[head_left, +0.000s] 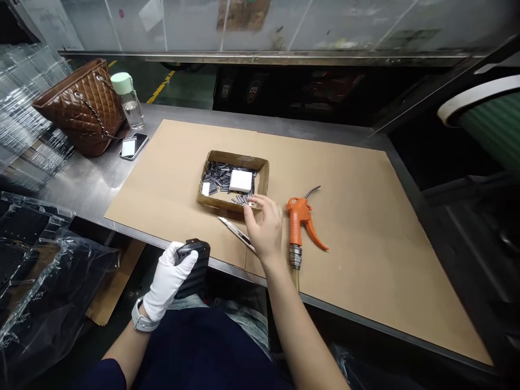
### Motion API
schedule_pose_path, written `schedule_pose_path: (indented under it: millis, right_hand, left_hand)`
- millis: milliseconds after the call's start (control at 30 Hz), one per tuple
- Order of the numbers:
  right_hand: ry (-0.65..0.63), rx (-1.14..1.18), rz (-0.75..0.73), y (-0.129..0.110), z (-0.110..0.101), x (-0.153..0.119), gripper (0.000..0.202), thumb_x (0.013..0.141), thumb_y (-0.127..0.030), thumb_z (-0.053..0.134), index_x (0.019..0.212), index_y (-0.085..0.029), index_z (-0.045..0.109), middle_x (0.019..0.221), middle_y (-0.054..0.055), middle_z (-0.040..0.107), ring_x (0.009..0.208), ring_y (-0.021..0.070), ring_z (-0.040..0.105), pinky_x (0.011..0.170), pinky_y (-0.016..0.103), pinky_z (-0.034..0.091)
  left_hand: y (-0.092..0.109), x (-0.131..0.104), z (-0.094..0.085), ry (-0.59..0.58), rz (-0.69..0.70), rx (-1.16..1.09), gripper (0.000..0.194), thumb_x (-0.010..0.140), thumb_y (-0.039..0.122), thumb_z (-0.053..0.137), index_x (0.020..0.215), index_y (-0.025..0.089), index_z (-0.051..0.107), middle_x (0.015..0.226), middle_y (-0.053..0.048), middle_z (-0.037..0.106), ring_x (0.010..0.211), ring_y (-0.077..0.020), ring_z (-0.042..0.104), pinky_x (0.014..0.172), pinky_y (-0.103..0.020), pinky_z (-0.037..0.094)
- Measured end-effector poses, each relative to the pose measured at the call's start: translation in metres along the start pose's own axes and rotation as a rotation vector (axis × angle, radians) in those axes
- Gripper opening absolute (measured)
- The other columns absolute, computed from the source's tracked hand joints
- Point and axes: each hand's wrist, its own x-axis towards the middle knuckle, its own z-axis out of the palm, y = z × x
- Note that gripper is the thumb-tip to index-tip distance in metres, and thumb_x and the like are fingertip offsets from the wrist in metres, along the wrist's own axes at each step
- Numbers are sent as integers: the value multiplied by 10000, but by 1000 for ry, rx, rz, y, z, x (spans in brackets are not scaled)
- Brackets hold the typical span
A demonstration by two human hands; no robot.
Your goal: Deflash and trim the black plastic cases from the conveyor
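My left hand [168, 281], in a white glove, grips a black ribbed plastic part [196, 271] in front of the table's near edge. Its thumb lies over the part's upper face. My bare right hand [266, 225] is at the near right corner of a shallow cardboard box [209, 201], fingers curved and thumb a little apart from the index finger. Close to those fingertips lie several small dark strips [240, 199]. More black strips [219, 174] are heaped in the box, around a white block [241, 181]. Whether anything tiny sits between the right fingertips is hard to see.
An orange air blow gun [298, 216] with a hose lies right of my right hand. A slim metal tool [235, 232] rests before the box. Far left are a phone [134, 146], a bottle [132, 108] and a brown handbag [87, 108]. Brown board [365, 233] covers the table.
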Motion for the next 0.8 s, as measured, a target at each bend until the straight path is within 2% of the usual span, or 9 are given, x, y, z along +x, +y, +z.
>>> schedule_pose_path:
  millis: [167, 267, 367, 433, 667, 733, 800]
  right_hand:
    - [-57, 38, 6, -16, 0, 24, 247, 856, -327, 521, 1067, -211, 577, 1126, 104, 626, 1114, 255, 545, 987, 456, 406]
    - [-148, 48, 56, -10, 7, 30, 263, 842, -321, 524, 1075, -207, 569, 1150, 112, 610, 1147, 264, 526, 1005, 466, 396]
    - [-234, 11, 141, 4, 19, 38, 315, 785, -281, 545, 1083, -182, 567, 1173, 140, 604, 1163, 287, 515, 1015, 487, 381]
    - [-241, 6, 152, 8, 24, 38, 332, 775, -283, 543, 1087, -174, 567, 1182, 148, 603, 1163, 290, 514, 1021, 492, 375]
    - [-238, 87, 36, -9, 21, 16, 315, 856, -363, 492, 1120, -206, 562, 1182, 113, 610, 1162, 258, 522, 1010, 470, 395]
    - [-265, 60, 30, -6, 29, 26, 329, 855, -349, 491, 1142, -204, 556, 1197, 122, 599, 1171, 264, 512, 1016, 475, 386]
    - [-302, -7, 65, 3, 46, 47, 374, 830, -336, 525, 1175, -193, 544, 1256, 149, 556, 1216, 294, 468, 1032, 507, 355]
  left_hand:
    - [7, 1, -5, -35, 299, 230, 150, 771, 296, 697, 890, 209, 673, 870, -30, 686, 827, -179, 641, 812, -305, 507]
    - [11, -2, -6, -34, 425, 385, 124, 781, 267, 686, 893, 216, 696, 812, -29, 655, 762, -171, 631, 740, -287, 511]
    - [18, -5, -7, -16, 440, 479, 120, 807, 284, 659, 893, 212, 703, 772, -26, 628, 711, -161, 617, 691, -277, 507]
    - [22, -6, -8, -3, 431, 524, 124, 822, 293, 644, 886, 210, 710, 743, -20, 605, 681, -152, 598, 668, -272, 495]
    - [19, -9, -16, -41, 507, 521, 123, 824, 253, 646, 918, 249, 727, 710, -8, 563, 615, -134, 527, 597, -265, 456]
    - [16, -8, -19, -45, 531, 496, 155, 808, 235, 664, 945, 268, 730, 707, -3, 558, 605, -131, 516, 580, -260, 447]
    - [15, -7, -20, -35, 549, 493, 163, 792, 220, 680, 935, 272, 739, 682, 1, 544, 589, -129, 509, 561, -258, 437]
